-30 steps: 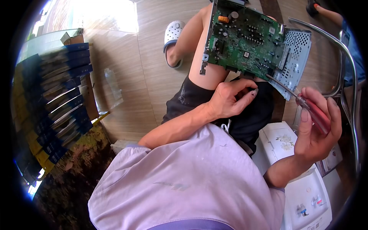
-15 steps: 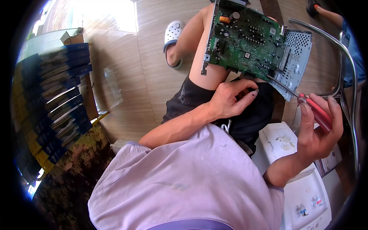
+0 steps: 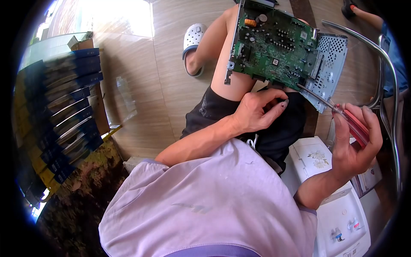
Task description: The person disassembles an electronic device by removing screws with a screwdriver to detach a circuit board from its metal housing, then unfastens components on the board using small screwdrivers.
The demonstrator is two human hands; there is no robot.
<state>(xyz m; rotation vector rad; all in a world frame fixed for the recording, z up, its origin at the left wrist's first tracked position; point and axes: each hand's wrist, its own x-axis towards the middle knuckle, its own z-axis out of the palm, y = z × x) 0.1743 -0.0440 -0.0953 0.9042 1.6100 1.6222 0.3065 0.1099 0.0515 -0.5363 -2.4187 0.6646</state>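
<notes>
A green circuit board (image 3: 267,47) in a metal frame rests across my thighs, with a perforated metal plate (image 3: 332,53) along its right side. My right hand (image 3: 357,147) is closed around the red, partly clear handle of a screwdriver (image 3: 355,124). The screwdriver's shaft slants up to the left, its tip at the board's lower right edge. Just below that edge, my left hand (image 3: 259,111) is curled over my dark shorts, thumb and fingers drawn together. Whatever it may hold is too small or hidden to make out.
A white water dispenser (image 3: 342,218) with two taps stands at my right. Curved metal tubing (image 3: 385,55) of a chair runs down the right side, with another person's leg (image 3: 369,16) behind it. At left is a stack of blue and yellow boxes (image 3: 64,107).
The screwdriver handle has turned slightly in my right hand, and its fingers have shifted a little. The left hand and board look the same.
</notes>
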